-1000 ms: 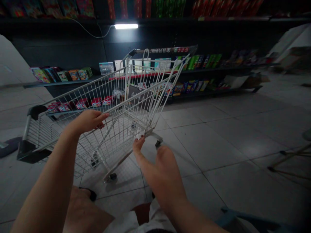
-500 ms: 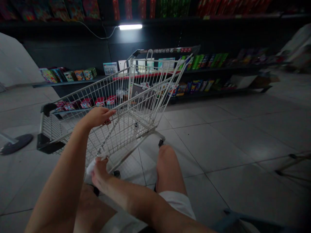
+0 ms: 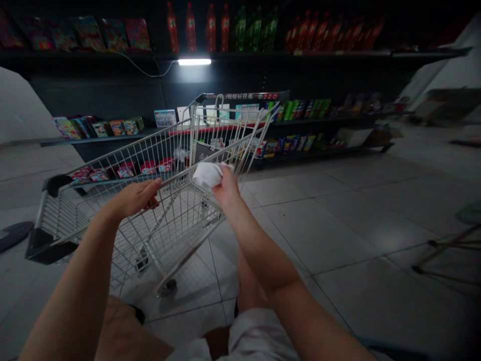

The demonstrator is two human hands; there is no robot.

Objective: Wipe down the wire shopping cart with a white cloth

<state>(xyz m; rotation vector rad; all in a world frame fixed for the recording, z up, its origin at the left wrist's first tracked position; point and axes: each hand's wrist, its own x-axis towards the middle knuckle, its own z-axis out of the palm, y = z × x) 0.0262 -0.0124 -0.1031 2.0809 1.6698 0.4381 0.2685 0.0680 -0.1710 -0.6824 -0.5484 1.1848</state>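
A metal wire shopping cart [image 3: 176, 210] stands before me, its handle [image 3: 240, 96] at the far end and black plastic corners at the near left. My left hand [image 3: 136, 196] is closed over the top side rail of the cart, with the fingertips curled to its inner side. In my right hand [image 3: 227, 186] I grip a bunched white cloth [image 3: 207, 174], which is at the same side of the basket, near the upper rail. Part of the cloth is hidden by my fingers. One caster [image 3: 167, 287] shows below the frame, close to my legs.
Behind the cart runs a dark shelf unit [image 3: 120, 85] with red and green bottles on top and boxed and bagged goods lower down. A lit tube [image 3: 194, 62] hangs under a shelf. To the right are thin stand legs [image 3: 443, 250]; a round base [image 3: 15, 235] lies left.
My right hand has moved up and right with the white cloth, from low on the cart to near its top rail. The left hand stays on the rail. My view has tilted up.
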